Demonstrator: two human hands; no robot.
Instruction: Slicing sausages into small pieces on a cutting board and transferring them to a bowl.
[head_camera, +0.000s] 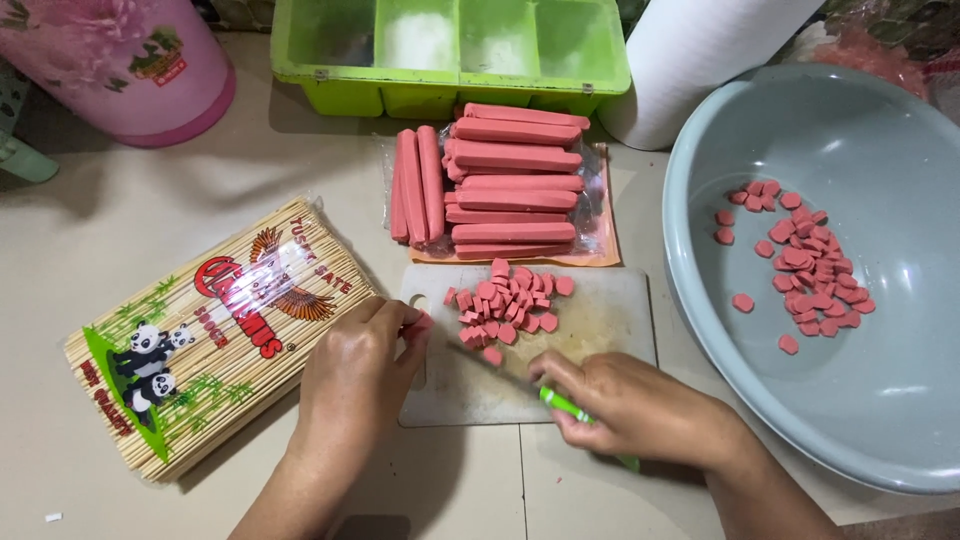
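**Sausage chopping, mid-cut on the little board**

Head view, looking straight down. Left hand (355, 375) curled at the left edge of the white cutting board (600, 330), fingertips pinched shut on a short pink sausage stub (421, 322) – only the tip showing, rest hidden under the fingers. Right hand (640, 410) closed around the green handle of a small knife (520, 385), blade running left toward the stub and lying low over the board. Can't tell whether the edge is touching the board.

Heap of cut pink sausage pieces (510, 305) near the board's far edge. Just beyond that edge, whole sausages (510, 185) stacked on an opened plastic wrapper, three of them turned lengthwise on the left side of the stack. Grey basin (900, 420) at the right edge of the tabletop, with more cut pieces lying toward its left inner side.

Pack of bamboo skewers (210, 345) just left of the left hand, angled. Green compartment tray (450, 50) along the far edge, white paper roll (700, 60) beside it, pink container (130, 65) in the far left corner.

Handling guess – sausage looks soft, light and a bit slick, so probably squashes or rolls if pinched hard. Best held by the sides, fingertips tucked back from the blade, especially with so little stub left.
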